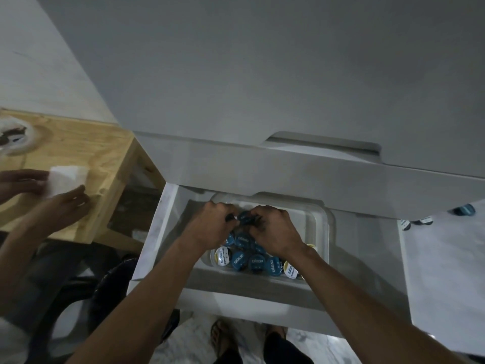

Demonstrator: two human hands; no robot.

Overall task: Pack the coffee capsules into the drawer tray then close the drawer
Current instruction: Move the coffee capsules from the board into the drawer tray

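The white drawer [157,232] stands pulled out below the cabinet front. Inside it lies a clear plastic tray [319,227] with several coffee capsules [258,262], most with blue lids and a few white ones, packed along its near side. Both my hands reach into the tray's far part. My left hand [210,227] is closed on a dark capsule [231,218]. My right hand [273,232] grips a blue-lidded capsule [245,216] just beside it. The two hands almost touch, and my fingers hide what lies under them.
More capsules [464,209] lie on the white surface at the right. Another person's hands [60,203] hold a white paper [65,179] on a wooden table [86,151] at the left. My feet [223,334] stand on the floor below the drawer.
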